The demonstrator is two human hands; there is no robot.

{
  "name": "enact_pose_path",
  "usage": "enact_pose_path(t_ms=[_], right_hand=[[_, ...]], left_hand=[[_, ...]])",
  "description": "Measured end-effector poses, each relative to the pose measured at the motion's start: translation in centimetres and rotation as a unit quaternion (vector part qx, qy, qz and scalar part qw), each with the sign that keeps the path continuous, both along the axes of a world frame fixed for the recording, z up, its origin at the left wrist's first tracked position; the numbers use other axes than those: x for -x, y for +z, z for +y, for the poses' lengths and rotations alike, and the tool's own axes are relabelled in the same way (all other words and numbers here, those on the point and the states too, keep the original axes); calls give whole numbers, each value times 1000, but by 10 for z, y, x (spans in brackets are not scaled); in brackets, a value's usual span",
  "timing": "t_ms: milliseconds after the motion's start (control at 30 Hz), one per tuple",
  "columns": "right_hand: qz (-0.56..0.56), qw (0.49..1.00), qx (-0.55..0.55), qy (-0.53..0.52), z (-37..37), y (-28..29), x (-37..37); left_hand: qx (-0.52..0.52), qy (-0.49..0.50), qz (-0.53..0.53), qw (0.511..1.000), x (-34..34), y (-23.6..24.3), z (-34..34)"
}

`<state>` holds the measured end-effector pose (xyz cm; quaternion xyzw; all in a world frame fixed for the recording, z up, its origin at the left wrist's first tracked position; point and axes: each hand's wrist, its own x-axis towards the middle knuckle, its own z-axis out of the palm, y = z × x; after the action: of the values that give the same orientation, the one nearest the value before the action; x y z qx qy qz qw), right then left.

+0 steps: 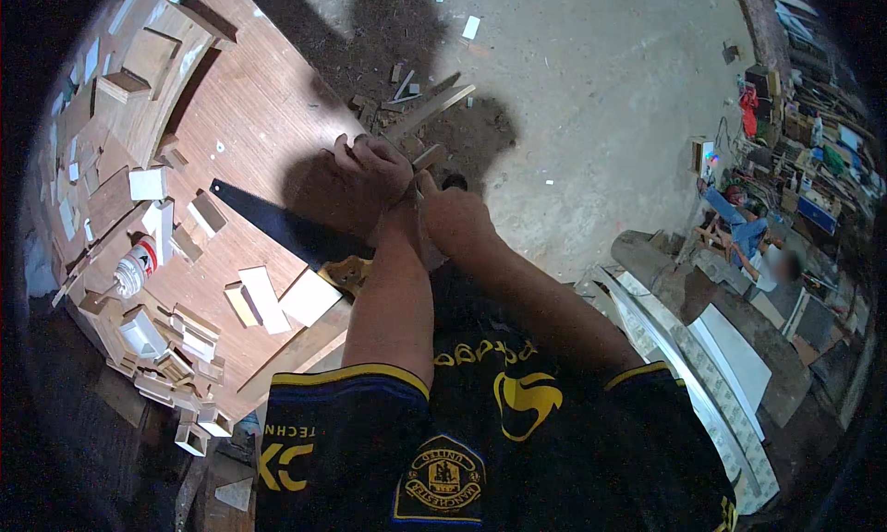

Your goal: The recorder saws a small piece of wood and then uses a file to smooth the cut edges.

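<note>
My left hand (377, 170) is closed at the edge of the wooden table, its fingers bent. A small strip of wood (428, 157) sticks out beside it, and the rest of the strip is hidden under the hand. Close against it is my right hand (457, 220), its fingers wrapped round something mostly hidden; a dark rounded end (454, 180) shows just beyond the knuckles. Under my left forearm lies a handsaw (268, 223), dark blade pointing left, with a wooden handle (346, 275) partly covered by the arm.
On the table (268, 79) lie white-faced wood offcuts (263, 299), a white-and-red tub (137, 266) and a curved wooden piece (176, 75). Scraps (407, 89) litter the floor past the edge. A seated person (753, 255) is at far right, near long white panels (688, 384).
</note>
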<state>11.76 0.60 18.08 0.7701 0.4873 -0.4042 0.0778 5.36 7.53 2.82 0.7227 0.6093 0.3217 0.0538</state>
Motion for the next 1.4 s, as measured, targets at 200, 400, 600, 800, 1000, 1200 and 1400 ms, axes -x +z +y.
enact_pose_path(t_ms=[200,400,600,800,1000,1200,1400], right_hand=[[30,999,17,-38,-1,-2,-2],[27,999,26,-25,-3,-2,-2],[18,1000,23,-11,0,17,-5],[18,999,-30,5,-11,16,-4],[26,998,42,48,-8,32,-14],[-37,999,-10,8,-13,3,0],[-10,1000,4,-25,-7,10,-3]], left_hand=[[-31,-28,-23,999,1,-6,3],[3,-14,15,1000,-5,9,0],[-1,23,55,998,-5,8,0],[7,-8,83,996,1,7,-2],[67,4,48,997,-4,16,-5],[46,-18,77,996,-2,23,-3],[50,0,26,998,-1,-12,-11]])
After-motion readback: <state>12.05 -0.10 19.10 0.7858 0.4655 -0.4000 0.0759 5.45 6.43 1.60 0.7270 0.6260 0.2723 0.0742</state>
